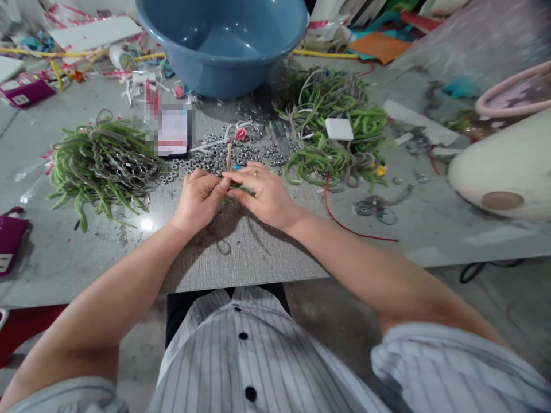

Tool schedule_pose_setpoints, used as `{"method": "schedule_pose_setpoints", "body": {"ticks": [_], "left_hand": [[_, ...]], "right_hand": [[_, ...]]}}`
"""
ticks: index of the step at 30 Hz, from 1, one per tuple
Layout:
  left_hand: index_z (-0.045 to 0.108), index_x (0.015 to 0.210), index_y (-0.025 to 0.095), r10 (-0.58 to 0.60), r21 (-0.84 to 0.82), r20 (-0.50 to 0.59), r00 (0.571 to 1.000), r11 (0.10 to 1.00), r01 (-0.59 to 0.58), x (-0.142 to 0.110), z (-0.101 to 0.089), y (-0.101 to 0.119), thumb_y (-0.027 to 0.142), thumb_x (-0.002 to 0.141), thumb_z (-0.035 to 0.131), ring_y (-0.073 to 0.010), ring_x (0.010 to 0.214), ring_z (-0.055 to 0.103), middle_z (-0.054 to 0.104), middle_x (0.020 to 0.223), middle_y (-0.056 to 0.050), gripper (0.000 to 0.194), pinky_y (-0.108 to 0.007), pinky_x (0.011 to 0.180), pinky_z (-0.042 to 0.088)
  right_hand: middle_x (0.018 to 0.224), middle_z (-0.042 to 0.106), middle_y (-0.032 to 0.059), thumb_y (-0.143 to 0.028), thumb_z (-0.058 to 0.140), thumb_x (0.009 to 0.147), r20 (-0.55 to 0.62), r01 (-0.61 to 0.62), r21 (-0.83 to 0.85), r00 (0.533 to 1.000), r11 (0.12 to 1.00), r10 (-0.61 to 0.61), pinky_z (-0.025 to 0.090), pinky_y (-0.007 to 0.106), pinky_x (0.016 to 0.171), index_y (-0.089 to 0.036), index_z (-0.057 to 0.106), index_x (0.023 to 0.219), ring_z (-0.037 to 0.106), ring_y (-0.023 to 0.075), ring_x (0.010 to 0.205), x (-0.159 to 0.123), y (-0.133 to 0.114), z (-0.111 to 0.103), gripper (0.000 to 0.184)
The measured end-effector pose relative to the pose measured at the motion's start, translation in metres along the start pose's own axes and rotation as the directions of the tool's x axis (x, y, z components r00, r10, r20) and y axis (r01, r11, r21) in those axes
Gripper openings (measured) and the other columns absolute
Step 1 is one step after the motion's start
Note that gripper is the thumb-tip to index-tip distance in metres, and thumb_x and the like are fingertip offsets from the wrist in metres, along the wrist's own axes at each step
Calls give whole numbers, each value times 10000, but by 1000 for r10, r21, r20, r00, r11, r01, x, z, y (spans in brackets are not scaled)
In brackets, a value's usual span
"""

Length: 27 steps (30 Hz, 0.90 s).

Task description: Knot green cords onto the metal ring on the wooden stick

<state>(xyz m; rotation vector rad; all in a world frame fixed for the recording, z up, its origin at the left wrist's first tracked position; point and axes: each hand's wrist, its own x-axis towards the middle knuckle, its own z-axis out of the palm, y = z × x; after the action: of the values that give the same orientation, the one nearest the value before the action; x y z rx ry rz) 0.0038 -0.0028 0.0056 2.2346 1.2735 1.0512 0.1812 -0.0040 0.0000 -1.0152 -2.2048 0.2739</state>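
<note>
My left hand [200, 198] and my right hand [269, 195] meet above the table near its front edge, both closed in a pinch. Between their fingertips runs a short green cord [243, 188], mostly covered by the fingers. A thin wooden stick [229, 156] rises upright behind the touching fingertips; which hand bears it, if either, I cannot tell. Below the hands, thin grey cord [258, 237] trails on the tabletop. Just beyond lie many small metal rings [210, 155], with a pink rose-shaped piece [241, 133] among them.
A bundle of green and grey cords [103, 163] lies left, and a tangled heap of cords [340, 103] right. Behind stands a large blue basin [228, 71]. A phone [173, 132] rests beside the rings. The right side holds a cream rounded object [508, 163] and red cord [344, 225].
</note>
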Motion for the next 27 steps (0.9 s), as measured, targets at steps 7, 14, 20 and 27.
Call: {"method": "schedule_pose_setpoints", "body": {"ticks": [7,14,20,27], "left_hand": [[595,632,196,38,65,80,996,997,-43,0,-3,2,448,953,416,-188,789,532,601,622,-19,446,-372,816,381],[550,705,192,48,156,128,991,985,-68,1,-19,8,324,900,391,-189,737,497,589,671,-24,285,-374,756,368],[638,735,187,132,321,314,940,917,-236,0,-17,8,260,786,503,-214,758,510,663,705,-28,162,-393,753,340],[668,746,193,124,391,340,932,883,-260,-2,-10,5,226,793,547,-226,800,522,670,737,-29,133,-396,760,344]], "right_hand": [[784,723,-4,-352,492,954,-130,63,39,990,997,-57,407,368,913,-230,689,857,641,157,780,-6,7,3,252],[784,726,10,-314,562,880,-93,17,81,996,997,-9,399,346,808,-215,667,810,626,171,768,-10,15,-2,161],[710,690,-17,-210,533,820,-51,6,132,999,991,1,370,341,797,-211,603,731,588,138,669,-10,12,-3,113],[647,653,-29,-183,523,770,-20,40,184,999,982,-37,362,338,766,-209,574,695,552,128,611,-10,11,-2,95]]}}
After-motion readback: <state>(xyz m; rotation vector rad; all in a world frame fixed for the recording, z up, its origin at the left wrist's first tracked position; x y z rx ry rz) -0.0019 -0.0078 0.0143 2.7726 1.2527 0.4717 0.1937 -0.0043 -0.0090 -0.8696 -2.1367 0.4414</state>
